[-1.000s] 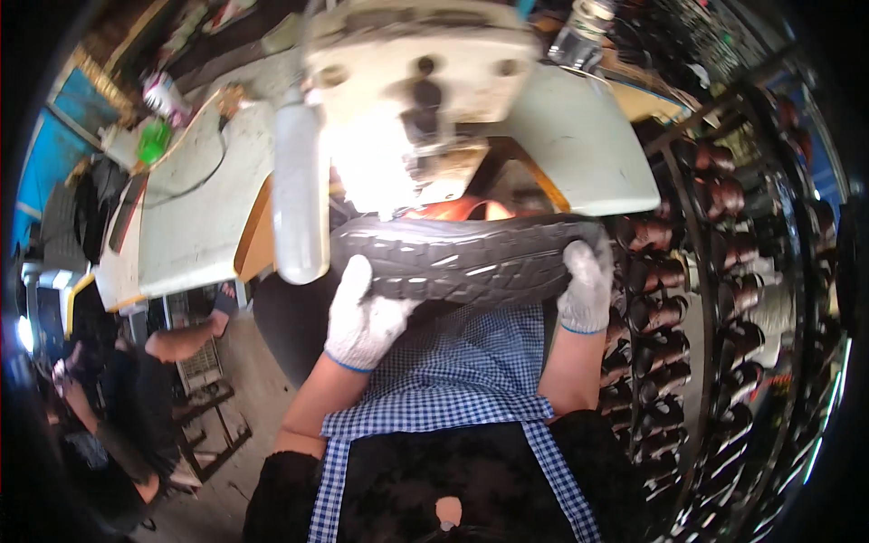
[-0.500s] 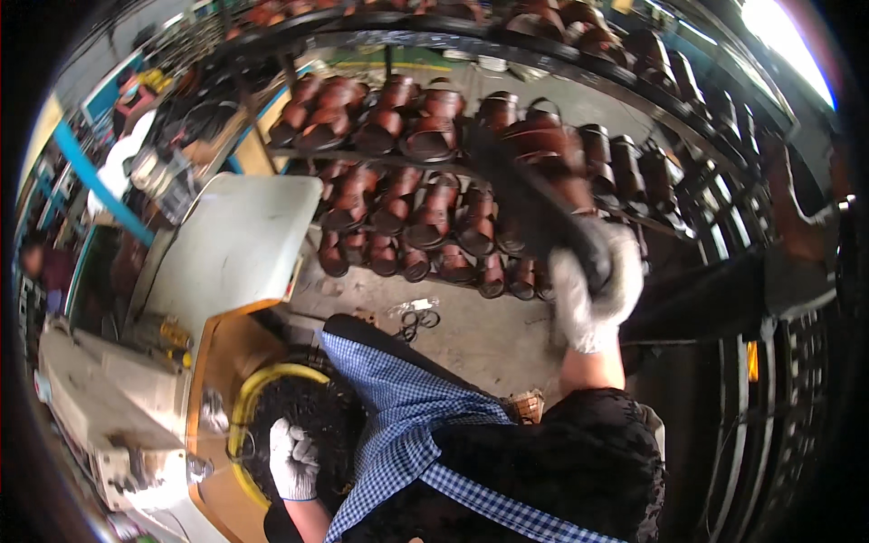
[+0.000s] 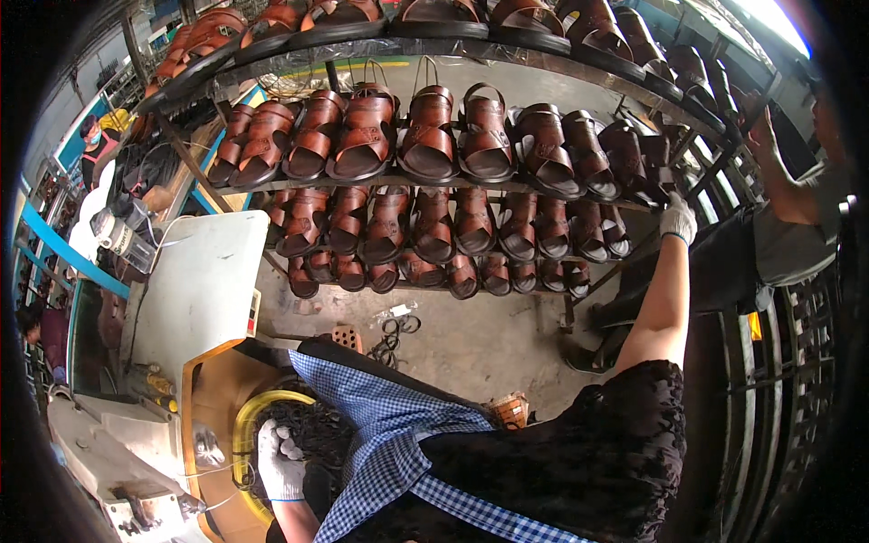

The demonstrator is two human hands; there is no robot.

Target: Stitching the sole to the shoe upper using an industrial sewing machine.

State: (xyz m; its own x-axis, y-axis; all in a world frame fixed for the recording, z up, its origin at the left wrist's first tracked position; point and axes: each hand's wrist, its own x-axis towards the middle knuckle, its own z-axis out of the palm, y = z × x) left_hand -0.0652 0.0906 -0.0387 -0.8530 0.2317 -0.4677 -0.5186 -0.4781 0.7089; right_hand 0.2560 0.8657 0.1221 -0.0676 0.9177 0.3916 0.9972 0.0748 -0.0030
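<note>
Yellow-rimmed bin (image 3: 241, 438) of black scraps (image 3: 319, 433); left grip (image 3: 281, 462) curled together, right grip (image 3: 678, 221) unclear.

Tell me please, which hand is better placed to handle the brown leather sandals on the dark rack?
Probably the right hand: outstretched, beside the sandals. The left hand is away from them, at the yellow-rimmed round tub.

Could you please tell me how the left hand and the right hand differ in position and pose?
The left hand is low, near the apron, overlapping the yellow-rimmed tub in this view; the right hand is stretched out to the right end of the shoe rack.

The left hand's fingers curl inward; the right hand's point away toward the shelf, its grip unclear.

Both hands wear white gloves.
</note>
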